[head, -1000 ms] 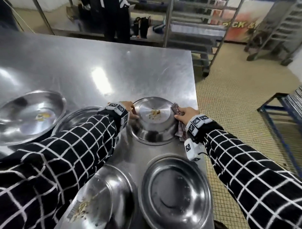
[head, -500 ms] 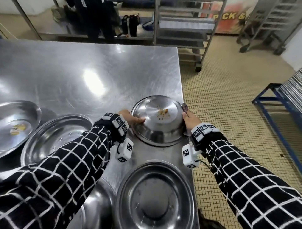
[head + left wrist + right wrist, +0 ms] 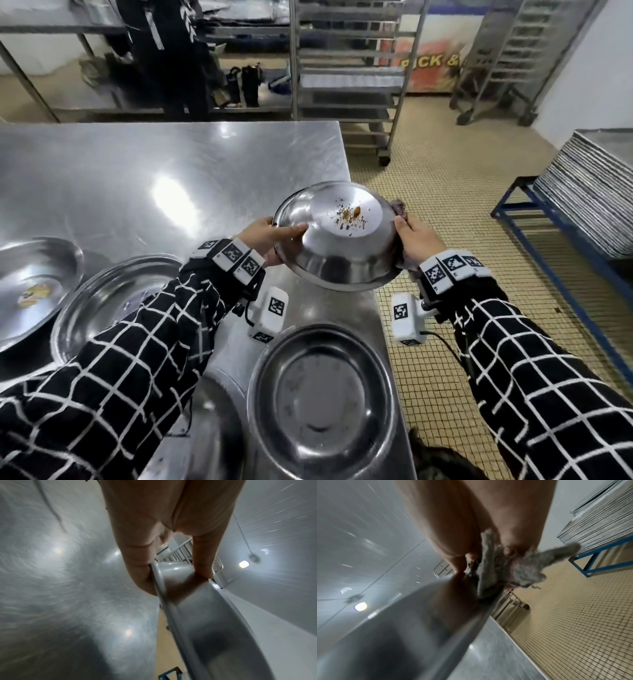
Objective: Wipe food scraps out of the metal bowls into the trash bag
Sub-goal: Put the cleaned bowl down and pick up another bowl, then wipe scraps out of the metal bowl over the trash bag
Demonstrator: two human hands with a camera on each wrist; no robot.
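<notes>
Above the desk's (image 3: pixel 171 164) right edge the bowl (image 3: pixel 337 236) hung tilted — left hand (image 3: pixel 265 240) clamped on its rim at nine o'clock, right hand (image 3: pixel 416 240) at three, pinching rim and cloth (image 3: pixel 522 566) together. Scraps (image 3: pixel 349 216) sat mid-bowl; no trash bag showed.

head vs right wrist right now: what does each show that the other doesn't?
Head only: the food scraps on the upturned base of the held bowl, the left hand gripping its rim, three more bowls and another bowl's edge at the bottom, on the steel table, one of them with scraps.

Right wrist only: the grey rag bunched in the fingers against the bowl rim, one end sticking out free; the ceiling light.

Both: the right hand on the bowl, the tiled floor, the blue frame with stacked trays.
</notes>
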